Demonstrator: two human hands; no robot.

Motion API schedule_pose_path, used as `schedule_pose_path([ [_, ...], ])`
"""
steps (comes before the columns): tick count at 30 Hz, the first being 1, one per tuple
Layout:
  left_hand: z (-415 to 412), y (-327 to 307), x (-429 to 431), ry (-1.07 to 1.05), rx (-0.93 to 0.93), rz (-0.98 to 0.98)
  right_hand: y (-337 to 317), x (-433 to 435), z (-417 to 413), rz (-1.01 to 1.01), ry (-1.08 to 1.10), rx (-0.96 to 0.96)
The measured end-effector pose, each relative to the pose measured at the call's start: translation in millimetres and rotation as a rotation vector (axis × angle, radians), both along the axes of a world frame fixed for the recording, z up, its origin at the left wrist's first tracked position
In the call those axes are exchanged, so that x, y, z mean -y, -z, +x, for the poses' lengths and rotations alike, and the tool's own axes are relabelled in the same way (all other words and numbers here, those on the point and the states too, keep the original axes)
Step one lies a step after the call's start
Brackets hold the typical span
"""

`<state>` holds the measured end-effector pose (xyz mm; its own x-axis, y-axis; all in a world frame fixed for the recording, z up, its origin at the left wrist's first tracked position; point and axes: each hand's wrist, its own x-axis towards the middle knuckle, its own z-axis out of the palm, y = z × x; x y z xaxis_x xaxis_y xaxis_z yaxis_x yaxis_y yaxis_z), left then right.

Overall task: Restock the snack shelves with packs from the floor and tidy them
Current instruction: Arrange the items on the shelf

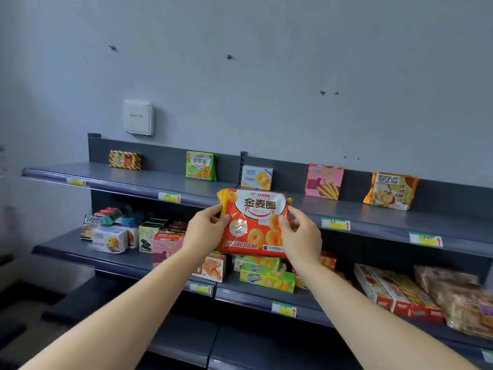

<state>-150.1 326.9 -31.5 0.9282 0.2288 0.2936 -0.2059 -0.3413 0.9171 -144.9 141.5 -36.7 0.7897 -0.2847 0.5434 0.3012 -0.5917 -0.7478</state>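
Grey shelving is running along a blue-grey wall. At centre, the left hand is pinching the orange snack pack at nine o'clock, the right hand at three. Light, crinkly, probably slippery film; side-seam grips seem safest.

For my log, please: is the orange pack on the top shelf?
No, left hand and right hand hold the orange pack before the top shelf.

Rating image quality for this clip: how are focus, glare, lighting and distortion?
Head view: orange pack, pinched by left hand and right hand, is sharp, with a small glare patch on its film; the frame's left edge is smeared; light is dim and flat; the top shelf looks slanted, slightly bowed.
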Motion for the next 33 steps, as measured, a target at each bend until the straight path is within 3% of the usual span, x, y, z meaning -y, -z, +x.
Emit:
schedule_pose_path([
  [18, 158.6, -23.7, -188.1, -0.082, 0.044, -0.039, -26.6, -188.1, 184.5, 0.017, -0.175, 0.01],
  [33, 333.7, -38.7, -250.6, -0.088, 0.085, 0.013, -42.1, -249.9, 365.9, -0.009, -0.197, 0.0],
])
